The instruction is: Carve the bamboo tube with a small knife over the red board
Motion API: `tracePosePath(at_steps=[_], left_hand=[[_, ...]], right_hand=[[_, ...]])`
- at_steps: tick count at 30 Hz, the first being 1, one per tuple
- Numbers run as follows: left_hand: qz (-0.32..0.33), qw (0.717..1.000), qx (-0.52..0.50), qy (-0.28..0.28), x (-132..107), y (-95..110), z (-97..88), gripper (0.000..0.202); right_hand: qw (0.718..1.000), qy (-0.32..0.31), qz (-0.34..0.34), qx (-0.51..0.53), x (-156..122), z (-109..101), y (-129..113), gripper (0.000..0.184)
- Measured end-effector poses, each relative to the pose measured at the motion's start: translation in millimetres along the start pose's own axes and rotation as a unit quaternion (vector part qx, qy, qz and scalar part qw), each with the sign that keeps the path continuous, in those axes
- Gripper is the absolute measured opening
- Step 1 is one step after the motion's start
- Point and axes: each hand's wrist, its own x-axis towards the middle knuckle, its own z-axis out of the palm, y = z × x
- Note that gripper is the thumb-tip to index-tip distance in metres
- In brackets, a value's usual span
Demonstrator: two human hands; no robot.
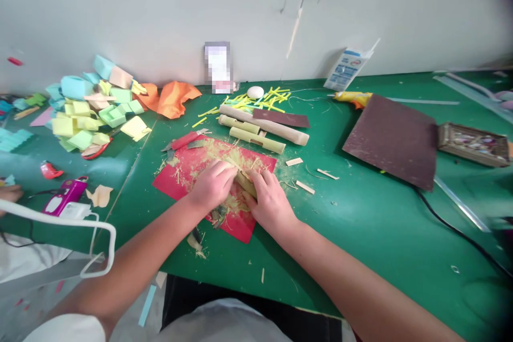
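Note:
Both my hands rest on a red mat (182,179) littered with pale green shavings. My left hand (211,187) is closed, its fingers curled over one end of a short bamboo piece (245,183). My right hand (269,200) is closed round the other end of that same piece and presses it onto the mat. What else the left fingers hold, if anything, is hidden. A red-handled cutter (182,141) lies at the mat's far left corner. Two more bamboo sticks (256,139) and a longer pale rod (264,125) lie just beyond the mat.
Sandpaper sheets (390,139) lie right, a small one (280,117) on the rod. Folded coloured paper shapes (92,112) and orange paper (170,97) pile far left. A yellow glue gun (352,98), yellow strips (256,100), a black cable (452,227), a framed tray (473,144) and another person's hand (8,192) are around.

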Motion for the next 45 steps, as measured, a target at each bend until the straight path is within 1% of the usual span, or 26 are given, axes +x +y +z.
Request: tracePosePath(at_steps=[3, 6, 9, 11, 13, 15, 17, 21, 22, 26, 29, 32, 37, 40, 43, 45], left_hand=[[0.001, 1.000, -0.002, -0.010, 0, 4, 2.2, 0.017], [0.012, 1.000, -0.005, -0.017, -1, 9, 3.8, 0.016], [0.014, 1.000, -0.004, -0.013, -2, 8, 3.3, 0.018], [0.014, 1.000, -0.003, -0.009, -1, 3, 2.1, 0.019], [0.006, 1.000, 0.001, -0.002, 0, -3, 1.1, 0.018], [-0.011, 1.000, 0.007, 0.012, 0, -5, 0.8, 0.018], [-0.017, 1.000, 0.007, 0.019, 0, -3, 1.2, 0.019], [0.019, 1.000, -0.010, -0.011, 0, 6, 1.3, 0.018], [0.024, 1.000, -0.011, -0.017, 0, 6, 0.9, 0.019], [0.010, 1.000, 0.001, -0.011, 2, -1, -1.1, 0.019], [0.020, 1.000, -0.002, -0.018, 1, -6, -2.1, 0.019], [0.011, 1.000, 0.001, -0.004, -2, -8, -2.2, 0.019], [0.015, 1.000, -0.009, -0.008, -4, -6, -0.1, 0.018], [0.002, 1.000, -0.005, 0.008, -3, -3, 0.9, 0.019], [0.022, 1.000, -0.013, -0.011, -1, -1, 1.2, 0.017], [0.017, 1.000, -0.006, -0.003, 0, -1, 0.9, 0.017]], right_hand=[[1.000, -0.003, 0.003, -0.005, 0, -2, -1, 0.040], [1.000, -0.006, 0.008, -0.016, -2, -9, -2, 0.036], [0.999, -0.019, 0.019, -0.032, -6, -20, -4, 0.023], [0.997, -0.035, 0.038, -0.064, -8, -25, -4, 0.009], [0.996, -0.039, 0.046, -0.072, -8, -28, -4, 0.005], [0.995, -0.041, 0.048, -0.078, -8, -29, -4, 0.007], [0.994, -0.046, 0.047, -0.086, -7, -28, -4, 0.009], [0.993, -0.049, 0.049, -0.092, -6, -26, -5, 0.009], [0.993, -0.048, 0.049, -0.093, -6, -26, -5, 0.009], [0.992, -0.052, 0.049, -0.100, -6, -26, -5, 0.009], [0.992, -0.054, 0.049, -0.105, -7, -26, -6, 0.009], [0.992, -0.055, 0.049, -0.107, -7, -27, -7, 0.010], [0.991, -0.053, 0.046, -0.114, -6, -27, -6, 0.010], [0.991, -0.052, 0.041, -0.119, -6, -26, -6, 0.010], [0.991, -0.053, 0.041, -0.119, -7, -26, -6, 0.009], [0.991, -0.051, 0.043, -0.116, -7, -26, -6, 0.009]])
